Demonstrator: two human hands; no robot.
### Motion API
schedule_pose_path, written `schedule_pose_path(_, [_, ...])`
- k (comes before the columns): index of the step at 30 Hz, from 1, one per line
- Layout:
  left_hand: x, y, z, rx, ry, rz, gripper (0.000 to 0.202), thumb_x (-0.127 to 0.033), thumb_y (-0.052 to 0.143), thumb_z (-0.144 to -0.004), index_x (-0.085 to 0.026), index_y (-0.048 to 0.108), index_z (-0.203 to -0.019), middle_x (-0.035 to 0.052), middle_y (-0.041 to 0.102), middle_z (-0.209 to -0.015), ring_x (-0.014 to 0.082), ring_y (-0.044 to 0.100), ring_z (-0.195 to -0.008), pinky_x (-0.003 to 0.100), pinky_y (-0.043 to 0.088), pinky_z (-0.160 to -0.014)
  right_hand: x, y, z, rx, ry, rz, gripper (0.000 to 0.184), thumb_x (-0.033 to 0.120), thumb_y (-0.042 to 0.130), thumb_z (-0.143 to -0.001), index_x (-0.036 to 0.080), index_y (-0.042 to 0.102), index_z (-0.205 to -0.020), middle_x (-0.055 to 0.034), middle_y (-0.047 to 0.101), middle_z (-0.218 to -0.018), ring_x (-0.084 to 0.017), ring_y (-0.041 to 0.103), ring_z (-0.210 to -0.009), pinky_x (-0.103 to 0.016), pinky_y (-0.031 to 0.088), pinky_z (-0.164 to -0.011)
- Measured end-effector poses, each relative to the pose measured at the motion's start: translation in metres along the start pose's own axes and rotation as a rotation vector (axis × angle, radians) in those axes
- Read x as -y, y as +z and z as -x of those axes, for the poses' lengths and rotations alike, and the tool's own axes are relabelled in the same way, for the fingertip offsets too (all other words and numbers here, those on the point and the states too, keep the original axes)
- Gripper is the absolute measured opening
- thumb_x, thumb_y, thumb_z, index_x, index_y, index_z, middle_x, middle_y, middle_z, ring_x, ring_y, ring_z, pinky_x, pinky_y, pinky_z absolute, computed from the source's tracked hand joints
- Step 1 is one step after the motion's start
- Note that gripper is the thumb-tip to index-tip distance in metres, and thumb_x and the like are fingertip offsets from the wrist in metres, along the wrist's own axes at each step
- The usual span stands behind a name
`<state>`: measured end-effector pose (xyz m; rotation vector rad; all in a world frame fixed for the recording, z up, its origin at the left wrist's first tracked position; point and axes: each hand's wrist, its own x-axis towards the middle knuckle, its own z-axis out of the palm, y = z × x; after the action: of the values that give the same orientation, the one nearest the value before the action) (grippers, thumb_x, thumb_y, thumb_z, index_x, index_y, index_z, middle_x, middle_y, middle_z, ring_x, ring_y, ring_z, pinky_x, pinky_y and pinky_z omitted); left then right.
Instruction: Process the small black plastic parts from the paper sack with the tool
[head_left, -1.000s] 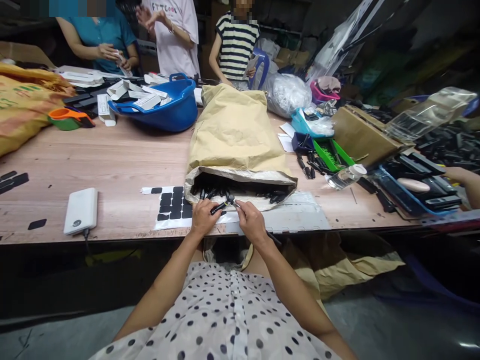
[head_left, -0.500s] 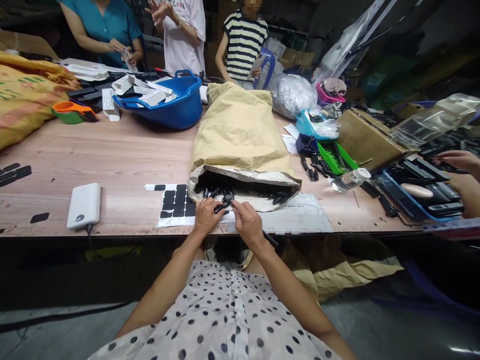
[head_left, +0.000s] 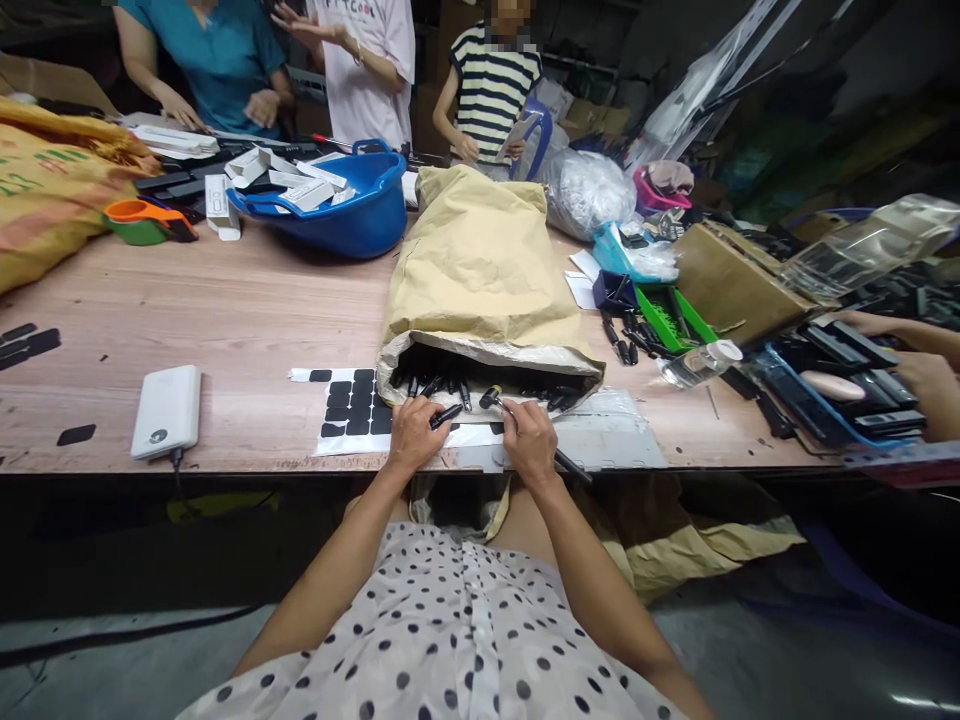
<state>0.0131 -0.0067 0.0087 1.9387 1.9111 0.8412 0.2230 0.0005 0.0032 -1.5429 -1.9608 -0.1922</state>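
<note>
My left hand (head_left: 411,433) rests at the table's front edge, fingers closed round a small black plastic part (head_left: 447,414). My right hand (head_left: 529,441) is closed on a thin black-handled tool (head_left: 501,403) whose tip points up-left, with its handle sticking out behind the wrist. Both hands sit just in front of the open mouth of a brown paper sack (head_left: 480,290) holding several similar black parts. A white sheet with black adhesive pads (head_left: 351,410) lies under and left of my left hand.
A white power bank (head_left: 166,411) lies at the front left. A blue basin (head_left: 337,205) of white boxes stands behind. Green tray (head_left: 667,315), water bottle (head_left: 697,362) and black parts crowd the right. Three people stand at the far side; another person's hands (head_left: 919,360) work at right.
My hands have drawn apart: the right hand with the tool moved right, away from the black part in the left hand. The camera view shifted slightly.
</note>
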Motion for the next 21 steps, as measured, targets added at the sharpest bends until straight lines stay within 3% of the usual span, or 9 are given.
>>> schedule_pose_path(7, [0.008,-0.003,-0.001,-0.015,0.065,0.029,0.01,-0.026,0.072,-0.08,-0.026,0.073,-0.09,0.0034,0.07,-0.088,0.0245,0.063,-0.093,0.039,0.047,-0.087,-0.006,0.014,0.005,0.013,0.011,0.099,0.022,0.018,0.055,-0.094,0.023,0.074,-0.105,-0.0056,0.061,-0.086,-0.021,0.051,-0.083,-0.031,0.037,-0.074])
schedule_pose_path(11, [-0.001,-0.017,0.019,0.029,0.194,0.149,0.015,-0.027,0.064,-0.087,-0.023,0.073,-0.098,0.0061,0.072,-0.095,0.0236,0.066,-0.093,0.037,0.051,-0.086,-0.003,0.013,0.004,0.031,0.018,0.076,0.023,0.018,0.055,-0.094,0.023,0.074,-0.105,-0.0058,0.061,-0.087,-0.021,0.05,-0.085,-0.032,0.037,-0.076])
schedule_pose_path(14, [-0.011,-0.021,0.053,0.219,0.301,0.274,0.022,-0.029,0.057,-0.092,-0.023,0.072,-0.107,0.0064,0.074,-0.094,0.0208,0.069,-0.086,0.033,0.055,-0.081,-0.002,0.014,0.004,0.024,0.028,0.062,0.024,0.018,0.054,-0.094,0.023,0.073,-0.106,-0.0062,0.061,-0.088,-0.022,0.051,-0.086,-0.032,0.037,-0.077])
schedule_pose_path(16, [-0.016,-0.017,0.077,0.369,0.296,0.286,0.024,-0.03,0.057,-0.092,-0.025,0.072,-0.11,0.0061,0.076,-0.098,0.0202,0.071,-0.087,0.031,0.056,-0.081,-0.002,0.015,0.005,0.026,0.033,0.05,0.025,0.019,0.053,-0.093,0.023,0.073,-0.107,-0.0065,0.061,-0.089,-0.022,0.05,-0.086,-0.033,0.037,-0.077])
schedule_pose_path(21, [-0.018,0.007,0.102,0.666,0.011,0.033,0.024,-0.028,0.059,-0.09,-0.027,0.072,-0.11,0.0068,0.078,-0.106,0.0247,0.074,-0.099,0.033,0.056,-0.084,-0.001,0.016,0.004,0.025,0.032,0.043,0.024,0.019,0.054,-0.093,0.023,0.073,-0.107,-0.0068,0.061,-0.089,-0.022,0.05,-0.086,-0.033,0.037,-0.077])
